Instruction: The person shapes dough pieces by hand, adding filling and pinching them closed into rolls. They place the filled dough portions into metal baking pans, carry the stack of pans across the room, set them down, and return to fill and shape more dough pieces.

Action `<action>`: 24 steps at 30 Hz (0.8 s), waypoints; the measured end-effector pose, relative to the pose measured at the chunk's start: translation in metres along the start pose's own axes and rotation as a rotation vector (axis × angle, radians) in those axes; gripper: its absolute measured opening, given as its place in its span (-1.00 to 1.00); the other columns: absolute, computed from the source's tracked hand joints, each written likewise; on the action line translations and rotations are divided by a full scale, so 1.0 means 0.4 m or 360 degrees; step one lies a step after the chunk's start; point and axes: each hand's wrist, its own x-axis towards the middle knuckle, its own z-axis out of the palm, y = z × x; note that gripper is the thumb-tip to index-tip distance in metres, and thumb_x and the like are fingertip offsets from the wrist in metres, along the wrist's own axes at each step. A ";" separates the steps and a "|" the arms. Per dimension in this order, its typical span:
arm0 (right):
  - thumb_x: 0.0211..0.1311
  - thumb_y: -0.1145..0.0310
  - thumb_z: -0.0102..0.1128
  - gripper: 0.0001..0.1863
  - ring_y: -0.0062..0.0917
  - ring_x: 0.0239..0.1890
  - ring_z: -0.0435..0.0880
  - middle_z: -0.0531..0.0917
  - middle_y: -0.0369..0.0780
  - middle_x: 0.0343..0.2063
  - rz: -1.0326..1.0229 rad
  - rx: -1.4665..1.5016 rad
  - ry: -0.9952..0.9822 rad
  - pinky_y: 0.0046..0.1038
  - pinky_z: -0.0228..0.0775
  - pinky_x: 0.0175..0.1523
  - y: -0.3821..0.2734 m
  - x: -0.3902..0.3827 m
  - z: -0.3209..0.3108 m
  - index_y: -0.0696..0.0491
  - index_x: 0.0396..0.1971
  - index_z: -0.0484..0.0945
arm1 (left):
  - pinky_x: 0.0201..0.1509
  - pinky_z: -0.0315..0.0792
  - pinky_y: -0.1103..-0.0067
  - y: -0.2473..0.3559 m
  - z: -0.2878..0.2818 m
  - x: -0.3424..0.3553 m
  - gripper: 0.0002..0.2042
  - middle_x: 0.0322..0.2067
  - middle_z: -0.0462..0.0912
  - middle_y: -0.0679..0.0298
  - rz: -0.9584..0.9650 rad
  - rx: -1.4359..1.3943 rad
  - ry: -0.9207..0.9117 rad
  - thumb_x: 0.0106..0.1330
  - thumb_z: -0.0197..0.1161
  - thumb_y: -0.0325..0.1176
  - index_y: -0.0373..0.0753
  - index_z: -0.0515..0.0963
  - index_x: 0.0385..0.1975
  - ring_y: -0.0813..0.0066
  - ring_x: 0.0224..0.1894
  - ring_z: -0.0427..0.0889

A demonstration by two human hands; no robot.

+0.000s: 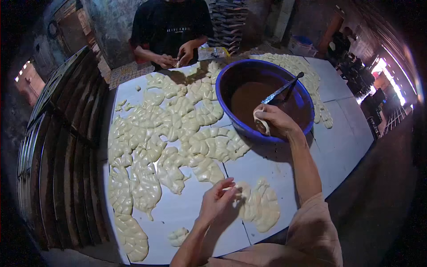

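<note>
My right hand is closed around a flat piece of pale dough at the near rim of a deep blue basin. Brown filling lies in the basin, and something brown shows inside the folded dough. A metal spatula with a dark handle leans across the basin, just beyond my fingers. My left hand hovers low over the table, its fingers bent and the thumb apart from them, seemingly with nothing between. Beside it sits a cluster of pale dough pieces.
Many glossy dough pieces cover the left and middle of the white table, with more behind the basin. Across the table a person in a dark shirt works dough with both hands. A rack of dark trays stands close at left.
</note>
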 end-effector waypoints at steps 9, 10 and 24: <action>0.34 0.35 0.20 -0.78 -0.67 -0.55 0.64 0.63 -0.28 -0.44 -0.0252 0.0799 0.0096 -0.65 0.50 -0.53 0.070 -0.160 0.392 0.05 -0.12 0.40 | 0.12 0.45 0.48 0.067 0.030 0.007 -0.57 0.05 0.58 0.23 0.0068 -0.1177 0.0033 0.48 0.06 -0.09 -0.31 0.44 0.14 0.44 0.07 0.58; 0.34 0.34 0.20 -0.76 -0.68 -0.49 0.65 0.64 -0.29 -0.40 -0.0244 0.0840 0.0055 -0.66 0.52 -0.46 0.097 -0.161 0.423 0.05 -0.10 0.40 | 0.09 0.46 0.49 0.043 0.009 -0.005 -0.61 -0.03 0.61 0.26 0.0016 -0.1289 0.0024 0.48 0.06 -0.10 -0.30 0.47 0.08 0.48 0.02 0.59; 0.14 0.42 0.34 -0.38 -0.31 0.03 0.58 0.36 -0.08 0.19 -0.0980 -0.1012 0.0219 -0.44 0.49 0.05 0.215 -0.236 0.809 0.09 0.23 0.39 | -0.20 0.56 0.72 -0.047 -0.250 -0.235 -0.68 -0.21 0.70 0.26 0.0204 -0.0838 0.0772 0.36 0.29 -0.32 -0.40 0.60 0.00 0.63 -0.27 0.65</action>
